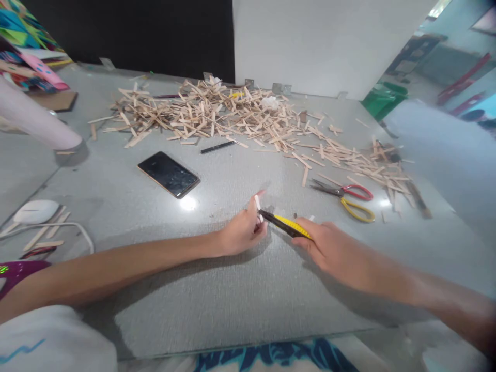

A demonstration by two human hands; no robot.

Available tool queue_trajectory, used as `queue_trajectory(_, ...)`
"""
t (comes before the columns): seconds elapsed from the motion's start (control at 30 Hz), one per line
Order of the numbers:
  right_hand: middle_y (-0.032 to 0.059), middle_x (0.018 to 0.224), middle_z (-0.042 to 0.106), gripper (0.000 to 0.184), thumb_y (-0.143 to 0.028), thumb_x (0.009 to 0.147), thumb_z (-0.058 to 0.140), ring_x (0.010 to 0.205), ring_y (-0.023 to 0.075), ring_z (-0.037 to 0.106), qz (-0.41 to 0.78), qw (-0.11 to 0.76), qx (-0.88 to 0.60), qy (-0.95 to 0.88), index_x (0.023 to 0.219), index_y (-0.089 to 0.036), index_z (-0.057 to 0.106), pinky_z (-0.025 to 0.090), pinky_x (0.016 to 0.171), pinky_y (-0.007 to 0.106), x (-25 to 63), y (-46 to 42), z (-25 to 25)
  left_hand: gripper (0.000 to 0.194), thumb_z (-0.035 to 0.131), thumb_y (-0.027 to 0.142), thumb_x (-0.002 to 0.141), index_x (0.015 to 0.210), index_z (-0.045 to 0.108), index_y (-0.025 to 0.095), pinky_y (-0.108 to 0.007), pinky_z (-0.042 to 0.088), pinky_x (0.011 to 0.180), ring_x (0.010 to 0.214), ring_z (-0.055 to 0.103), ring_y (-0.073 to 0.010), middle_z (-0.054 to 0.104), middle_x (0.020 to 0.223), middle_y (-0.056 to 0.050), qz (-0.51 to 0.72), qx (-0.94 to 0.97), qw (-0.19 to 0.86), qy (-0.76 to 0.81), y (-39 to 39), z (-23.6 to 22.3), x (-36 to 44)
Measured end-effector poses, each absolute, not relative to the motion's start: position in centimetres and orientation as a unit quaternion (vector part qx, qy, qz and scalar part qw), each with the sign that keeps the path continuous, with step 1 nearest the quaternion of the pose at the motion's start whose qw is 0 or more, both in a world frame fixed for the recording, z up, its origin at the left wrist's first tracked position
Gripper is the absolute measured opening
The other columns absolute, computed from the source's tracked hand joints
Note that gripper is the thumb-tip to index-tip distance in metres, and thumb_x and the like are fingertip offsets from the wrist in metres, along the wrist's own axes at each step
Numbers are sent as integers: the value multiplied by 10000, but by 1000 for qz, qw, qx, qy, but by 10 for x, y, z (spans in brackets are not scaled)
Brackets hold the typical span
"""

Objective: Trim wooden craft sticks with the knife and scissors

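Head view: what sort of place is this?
Probably a craft workspace: a grey tabletop strewn with flat pale wooden sticks, red-and-yellow-handled metal scissors, and a yellow-and-black cutter in the right hand.

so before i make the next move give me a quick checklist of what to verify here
1. Right hand gripping the yellow-and-black cutter: ok.
2. Left hand holding the small pale piece: ok.
3. Left hand well clear of the cutter's tip: not ok, the tip is right by the fingers.
4. Cutter's blade extension: cannot tell, too small and blurred.
5. Scissors apart from both hands: ok.
6. Phone apart from both hands: ok.
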State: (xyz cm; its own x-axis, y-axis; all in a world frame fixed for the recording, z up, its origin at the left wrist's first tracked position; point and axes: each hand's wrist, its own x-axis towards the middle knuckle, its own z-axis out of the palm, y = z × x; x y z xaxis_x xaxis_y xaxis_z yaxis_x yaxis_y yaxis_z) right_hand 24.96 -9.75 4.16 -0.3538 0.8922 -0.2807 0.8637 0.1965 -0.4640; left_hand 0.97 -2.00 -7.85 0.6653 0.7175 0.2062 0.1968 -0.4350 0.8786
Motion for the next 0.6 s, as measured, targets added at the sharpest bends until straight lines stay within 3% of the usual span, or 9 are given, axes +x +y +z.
queue_trajectory(0.33, 49, 985, 764, 351, -503, 1177, 471, 879, 251, 671, 346, 54, -575, -739, 1147, -251, 713, 420, 779, 354, 266, -97, 33, 780, 544, 237, 1070, 1704, 115, 88, -216, 435, 534, 517, 582, -119, 582, 631, 102, 259, 786, 488, 279, -18, -71, 8)
queue_trajectory(0.43, 46, 987, 770, 347, -515, 1176, 485, 897, 251, 683, 358, 50, -562, -744, 1154, -254, 712, 424, 783, 352, 272, -96, 36, 699, 546, 275, 1087, 1669, 197, 106, -203, 409, 519, 513, 552, -113, 572, 640, 105, 251, 791, 497, 255, -18, -68, 6)
queue_trajectory(0.5, 26, 869, 755, 396, -556, 1173, 475, 802, 234, 681, 384, 33, -555, -737, 1096, -246, 708, 429, 745, 346, 276, -94, 37, 622, 548, 305, 1104, 1633, 277, 122, -192, 362, 495, 486, 490, -97, 560, 636, 111, 245, 797, 502, 230, -18, -65, 4)
queue_trajectory(0.6, 21, 769, 737, 454, -623, 1141, 506, 782, 243, 699, 391, 23, -559, -730, 1017, -239, 714, 456, 750, 346, 281, -91, 33, 364, 571, 305, 1101, 1428, 541, 149, -190, 318, 489, 479, 429, -77, 526, 624, 103, 239, 813, 486, 214, -17, -59, 3)
